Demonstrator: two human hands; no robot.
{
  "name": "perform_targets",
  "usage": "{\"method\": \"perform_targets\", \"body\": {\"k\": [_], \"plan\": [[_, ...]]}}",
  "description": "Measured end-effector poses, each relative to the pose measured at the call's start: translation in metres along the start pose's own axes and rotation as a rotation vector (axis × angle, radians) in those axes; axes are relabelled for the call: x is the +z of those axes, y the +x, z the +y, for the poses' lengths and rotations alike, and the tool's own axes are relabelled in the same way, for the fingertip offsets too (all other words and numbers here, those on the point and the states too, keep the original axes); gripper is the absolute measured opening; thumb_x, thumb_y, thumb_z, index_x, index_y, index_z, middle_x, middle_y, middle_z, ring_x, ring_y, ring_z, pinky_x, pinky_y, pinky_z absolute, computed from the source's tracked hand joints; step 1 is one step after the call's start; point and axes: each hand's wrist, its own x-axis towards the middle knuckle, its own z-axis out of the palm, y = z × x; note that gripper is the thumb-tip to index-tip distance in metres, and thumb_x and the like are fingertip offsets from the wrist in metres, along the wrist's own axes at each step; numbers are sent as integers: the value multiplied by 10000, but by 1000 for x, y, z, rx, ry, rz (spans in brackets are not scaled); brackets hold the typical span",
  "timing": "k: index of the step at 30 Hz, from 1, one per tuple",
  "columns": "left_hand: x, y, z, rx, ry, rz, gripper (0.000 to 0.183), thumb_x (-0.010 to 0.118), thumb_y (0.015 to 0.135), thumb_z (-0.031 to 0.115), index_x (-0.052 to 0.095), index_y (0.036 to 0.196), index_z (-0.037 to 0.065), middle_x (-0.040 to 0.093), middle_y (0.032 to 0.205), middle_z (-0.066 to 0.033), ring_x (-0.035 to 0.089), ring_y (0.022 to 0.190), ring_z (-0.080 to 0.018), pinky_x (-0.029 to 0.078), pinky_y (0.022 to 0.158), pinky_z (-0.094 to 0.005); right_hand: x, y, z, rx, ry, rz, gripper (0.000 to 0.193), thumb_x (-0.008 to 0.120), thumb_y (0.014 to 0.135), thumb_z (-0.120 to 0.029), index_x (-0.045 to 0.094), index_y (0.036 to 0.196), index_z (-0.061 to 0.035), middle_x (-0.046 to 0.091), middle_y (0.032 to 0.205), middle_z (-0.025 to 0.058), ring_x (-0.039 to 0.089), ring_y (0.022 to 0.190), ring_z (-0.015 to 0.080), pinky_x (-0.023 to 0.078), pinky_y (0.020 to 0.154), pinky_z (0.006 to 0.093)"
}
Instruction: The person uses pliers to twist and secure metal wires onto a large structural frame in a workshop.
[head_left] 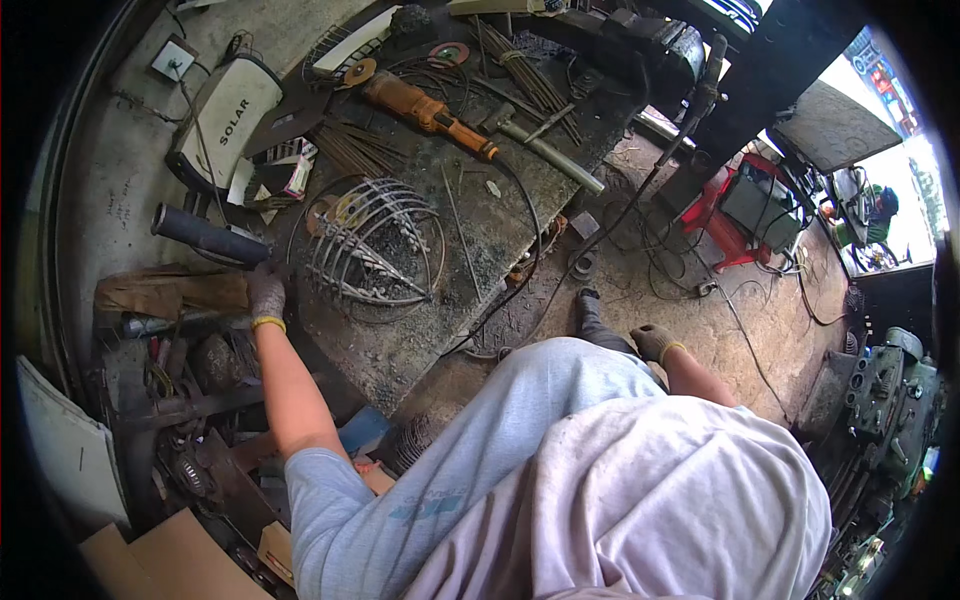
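the left hand [267,292], in a grey work glove with a yellow cuff, has its fingertips at the near end of a dark metal pipe [208,238]; i cannot tell whether they close on it or only touch it. the right hand [655,344], gloved too, hangs with fingers partly bent beside the dark-clad leg [603,327], well apart from the pipe; whether it holds anything i cannot tell.

the pipe lies at the left side of the steel worktable [345,345], just above a crumpled brown cloth [165,293]. right of it on the table sits a domed cage of curved metal bars [372,263]. beyond the cage are a fan of thin rods [355,150] and an orange angle grinder [412,108], its cord crossing the table's right edge. a tied rod bundle [522,75] lies farther back.

well off to the right, a red plastic stool [715,222] stands on the floor near tangled cables, with a green lathe [890,390] at the far right.
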Motion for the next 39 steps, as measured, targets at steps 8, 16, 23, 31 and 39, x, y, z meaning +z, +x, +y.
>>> {"method": "perform_targets", "body": {"k": [8,16,23,31,39], "plan": [[-11,-126,92,265,-137,264,362,658,898,242,640,1173,7,681,1070,-133,632,958,-265,492,870,-358,-18,19,41,9,-10,15,438,549,917,-390,685,980,22,658,770,127,628,627,222,516,579,378],[39,-270,130,-162,-939,623,275,630,962,222,631,1158,30,589,898,-21,500,701,-83,456,599,-255,-32,41,-26,-206,-4,-11,449,572,893,-419,706,1031,-13,691,805,108,669,665,211,528,612,347],[128,-354,195,226,-275,663,279,644,951,227,670,1073,-22,684,952,-116,636,816,-182,525,742,-334,-54,64,17,-168,-3,-137,414,592,899,-391,700,1077,-33,672,796,95,645,663,207,527,599,350],[180,-380,279,438,-216,441,247,645,937,203,679,1049,-14,707,969,-161,692,849,-281,538,752,-374,-110,99,138,42,160,-161,295,564,945,-327,635,911,-43,583,717,73,568,598,203,508,552,366],[210,-351,365,661,-141,271,191,643,923,257,679,1013,93,684,878,-174,670,790,-361,517,671,-414,-128,84,168,-20,476,-172,255,553,947,-308,606,871,-71,559,688,55,546,592,193,480,540,358]]}}
